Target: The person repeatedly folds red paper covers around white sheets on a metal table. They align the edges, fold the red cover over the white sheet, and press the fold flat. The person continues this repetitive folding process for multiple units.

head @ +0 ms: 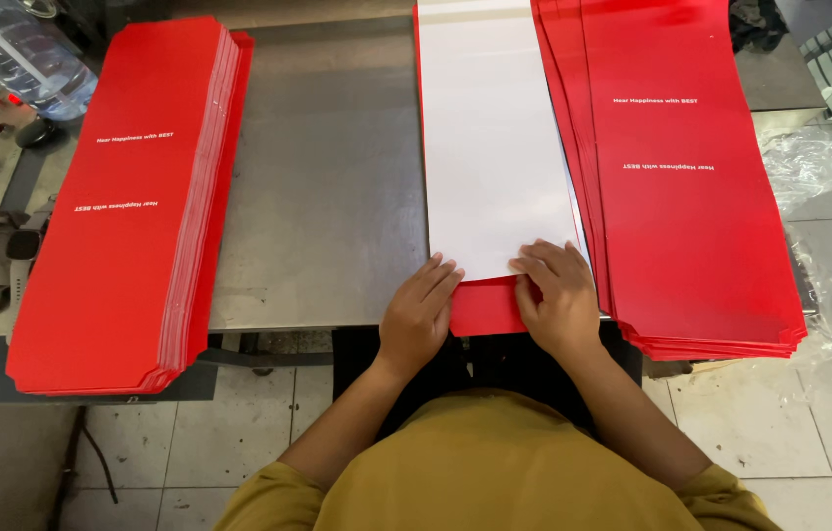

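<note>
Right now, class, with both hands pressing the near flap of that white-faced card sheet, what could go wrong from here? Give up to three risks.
1. The left hand and right hand press the red flap right at the metal table edge; uneven pressure could skew the crease across the white-faced sheet.
2. The right red stack overhangs the table's near edge and is fanned; a nudge might slide sheets off.
3. Bare fingers on card edges may get cut.
</note>
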